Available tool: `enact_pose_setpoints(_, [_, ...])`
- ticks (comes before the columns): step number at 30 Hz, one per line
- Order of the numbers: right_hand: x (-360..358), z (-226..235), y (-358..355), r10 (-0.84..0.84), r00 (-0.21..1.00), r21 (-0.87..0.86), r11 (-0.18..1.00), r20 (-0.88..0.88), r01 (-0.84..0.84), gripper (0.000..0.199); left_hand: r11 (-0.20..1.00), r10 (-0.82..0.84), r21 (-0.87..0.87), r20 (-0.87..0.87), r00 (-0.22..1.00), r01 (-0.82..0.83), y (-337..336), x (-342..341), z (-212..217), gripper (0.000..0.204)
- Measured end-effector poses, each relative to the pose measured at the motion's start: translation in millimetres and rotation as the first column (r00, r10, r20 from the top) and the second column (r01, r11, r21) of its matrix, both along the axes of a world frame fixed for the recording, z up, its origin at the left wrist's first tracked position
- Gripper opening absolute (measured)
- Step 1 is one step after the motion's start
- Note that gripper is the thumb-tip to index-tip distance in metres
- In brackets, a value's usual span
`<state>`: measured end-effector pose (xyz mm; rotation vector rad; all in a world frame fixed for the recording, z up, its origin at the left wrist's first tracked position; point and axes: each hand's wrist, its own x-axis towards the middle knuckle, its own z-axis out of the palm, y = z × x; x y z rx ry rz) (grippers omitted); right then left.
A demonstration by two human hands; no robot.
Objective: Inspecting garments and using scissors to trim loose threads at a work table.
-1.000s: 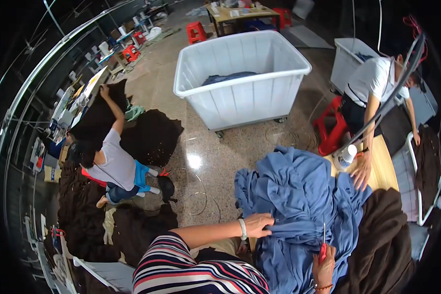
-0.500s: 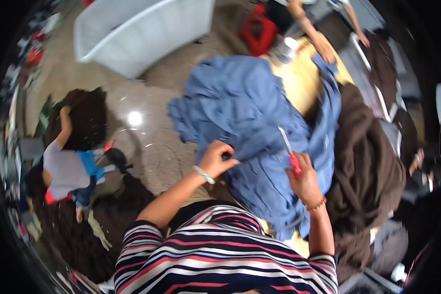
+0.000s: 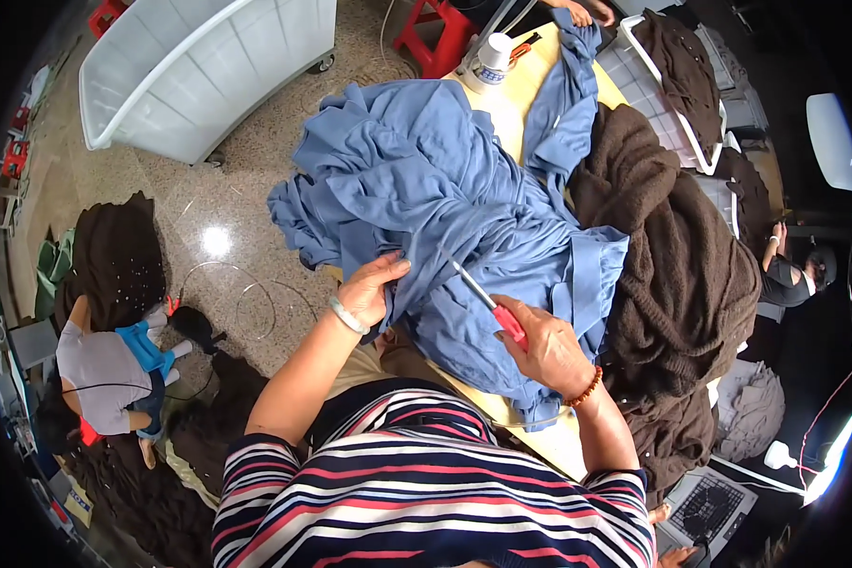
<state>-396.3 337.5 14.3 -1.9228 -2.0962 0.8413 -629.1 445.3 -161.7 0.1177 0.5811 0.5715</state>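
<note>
A heap of blue knit cloth lies on the pale yellow table in front of me. At its near left edge, my left hand has its fingers closed on a fold of it; something small and dark shows at the fingertips. My right hand grips a slim tool with a red handle and a narrow metal end. That end points up and left over the blue cloth. Whether the tool is a pair of scissors or has a single shaft, I cannot tell.
Dark brown knitwear is piled right of the blue heap. A white cup stands on the table's far part. Another person's hands hold a blue piece there. A large pale bin and a red stool stand beyond.
My left hand has turned and its fingers now press onto the blue cloth. The right hand and tool are closer to it. The whole view has shifted.
</note>
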Motion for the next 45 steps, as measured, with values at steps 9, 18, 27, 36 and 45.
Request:
enact_pose_setpoints(9, [-24.3, 1.2, -20.6, 0.263, 0.949, -0.290, 0.935, 0.172, -0.206, 0.031, 0.987, 0.161, 0.006, -0.099, 0.982, -0.161, -18.7, 1.2, -22.2, 0.012])
enact_pose_setpoints(18, [-21.3, -6.7, -7.6, 0.071, 0.997, -0.090, 0.994, 0.023, -0.069, 0.037, 0.820, 0.309, 0.561, -0.599, 0.738, 0.112, -7.7, -8.7, -25.5, 0.023])
enact_pose_setpoints(27, [-21.9, 2.3, 27.0, 0.054, 0.994, -0.131, 0.990, 0.095, -0.042, 0.037, 0.950, 0.279, 0.241, -0.364, 0.889, -0.199, 39.5, 15.9, -13.6, 0.013])
enact_pose_setpoints(36, [-38.6, -14.6, 92.8, 0.186, 0.966, -0.123, 0.979, 0.180, -0.165, 0.024, 0.930, 0.300, 0.297, -0.272, 0.914, -0.217, 31.5, 5.7, -31.7, 0.010])
enact_pose_setpoints(45, [-29.6, -1.3, 74.1, 0.174, 0.973, -0.232, 0.963, 0.149, -0.137, 0.028, 0.931, 0.282, 0.321, -0.330, 0.901, -0.174, 29.1, -1.6, -38.1, 0.006])
